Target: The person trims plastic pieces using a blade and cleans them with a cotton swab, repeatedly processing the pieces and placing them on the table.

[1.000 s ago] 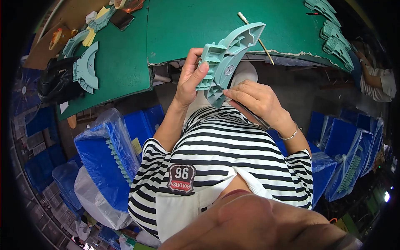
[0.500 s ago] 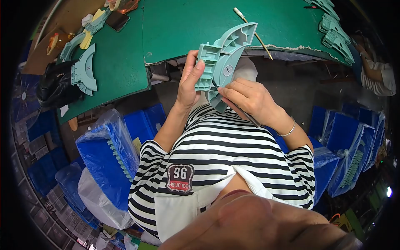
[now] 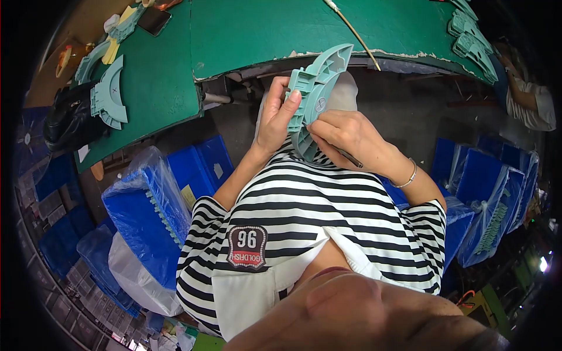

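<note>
My left hand (image 3: 275,120) is closed on the ribbed side of a curved pale green plastic part (image 3: 319,88), thumb on the near face. The part is tilted over my lap, just off the table edge, and shows a round grey disc with a cross mark. My right hand (image 3: 351,137) pinches a thin dark tool (image 3: 353,160); its end sticks out below my palm, and its kind cannot be made out. The fingertips of that hand touch the lower inner edge of the part. Where the tool meets the plastic is mostly hidden by my fingers.
A green table (image 3: 246,35) with a chipped edge lies ahead, bearing a thin stick (image 3: 354,32), a phone (image 3: 154,21) and more green parts (image 3: 109,93). A black bag (image 3: 67,123) sits at left. Blue bins (image 3: 137,205) flank me. Another person's arm (image 3: 521,96) shows at right.
The plastic part and both hands have shifted slightly, and the part is turned more edge-on. The table appears higher in view. Both hands keep their hold.
</note>
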Motion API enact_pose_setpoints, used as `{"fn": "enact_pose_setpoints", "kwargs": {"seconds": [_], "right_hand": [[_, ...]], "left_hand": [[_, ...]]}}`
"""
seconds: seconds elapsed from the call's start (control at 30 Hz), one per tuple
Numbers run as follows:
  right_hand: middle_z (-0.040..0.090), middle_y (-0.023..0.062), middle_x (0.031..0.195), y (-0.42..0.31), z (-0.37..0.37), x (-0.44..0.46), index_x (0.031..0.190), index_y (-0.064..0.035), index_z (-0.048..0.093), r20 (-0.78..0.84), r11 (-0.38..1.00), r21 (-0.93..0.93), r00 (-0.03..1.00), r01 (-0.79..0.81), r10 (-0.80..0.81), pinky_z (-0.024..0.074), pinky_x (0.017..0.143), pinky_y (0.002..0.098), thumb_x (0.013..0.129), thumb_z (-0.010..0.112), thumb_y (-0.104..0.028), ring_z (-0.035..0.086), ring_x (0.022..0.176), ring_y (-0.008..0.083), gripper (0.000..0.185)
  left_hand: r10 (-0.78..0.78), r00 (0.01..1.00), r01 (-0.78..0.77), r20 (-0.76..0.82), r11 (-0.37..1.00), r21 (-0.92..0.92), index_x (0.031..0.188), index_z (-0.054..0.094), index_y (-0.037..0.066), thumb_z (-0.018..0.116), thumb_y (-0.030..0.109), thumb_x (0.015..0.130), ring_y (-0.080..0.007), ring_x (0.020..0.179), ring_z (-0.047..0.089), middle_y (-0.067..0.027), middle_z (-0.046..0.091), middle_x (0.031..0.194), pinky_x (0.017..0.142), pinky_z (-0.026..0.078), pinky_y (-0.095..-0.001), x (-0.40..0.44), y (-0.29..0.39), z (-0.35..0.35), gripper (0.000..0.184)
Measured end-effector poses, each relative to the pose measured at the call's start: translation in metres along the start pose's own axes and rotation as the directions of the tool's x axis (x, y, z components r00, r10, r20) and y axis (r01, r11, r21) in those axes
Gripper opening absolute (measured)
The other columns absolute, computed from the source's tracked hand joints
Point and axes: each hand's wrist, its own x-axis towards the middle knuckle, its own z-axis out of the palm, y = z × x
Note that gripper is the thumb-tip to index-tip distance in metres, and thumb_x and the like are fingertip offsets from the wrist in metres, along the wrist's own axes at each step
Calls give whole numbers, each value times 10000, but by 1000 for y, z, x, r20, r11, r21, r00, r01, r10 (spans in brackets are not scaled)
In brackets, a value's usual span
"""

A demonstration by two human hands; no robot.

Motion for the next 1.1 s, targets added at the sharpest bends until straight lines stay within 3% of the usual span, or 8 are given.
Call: {"fn": "enact_pose_setpoints", "kwargs": {"seconds": [0.07, 0.37, 0.47, 1.1], "right_hand": [[527, 117, 703, -2, -3, -2, 817, 5, 550, 36, 1000, 12, 999, -20, 19, 424, 525, 405, 736, 653, 35, 555, 612, 302, 134], [519, 114, 698, -9, -12, -9, 821, 6, 545, 88, 999, 3, 995, -49, 49, 428, 526, 393, 713, 658, 39, 556, 610, 295, 159], [465, 100, 653, -10, -11, -11, 707, -34, 456, 55, 999, 15, 997, -52, 51, 414, 537, 396, 588, 643, -29, 530, 603, 297, 222], [491, 101, 685, -13, -20, -12, 751, -30, 484, 73, 999, -30, 997, -30, 32, 438, 538, 385, 647, 637, -52, 555, 633, 288, 186]], "left_hand": [[16, 1000, -17, 11, 999, 46, 1102, 512, 40, 521, 285, 977, -54, 801, 443, -12, 538, 935, 712, 375, -213, 0, 3, 3, 275], [25, 996, -33, 86, 996, 84, 1096, 500, 44, 526, 280, 977, -56, 806, 454, -13, 536, 925, 715, 385, -218, 1, 4, 9, 265], [16, 995, -23, 103, 997, 70, 1090, 496, 44, 525, 281, 979, -55, 810, 457, -12, 535, 920, 717, 386, -218, 2, 4, 10, 264], [-31, 991, 31, 132, 1000, 1, 1105, 506, 57, 521, 292, 986, -45, 825, 455, 0, 537, 894, 734, 384, -211, 5, 1, 6, 264]]}}
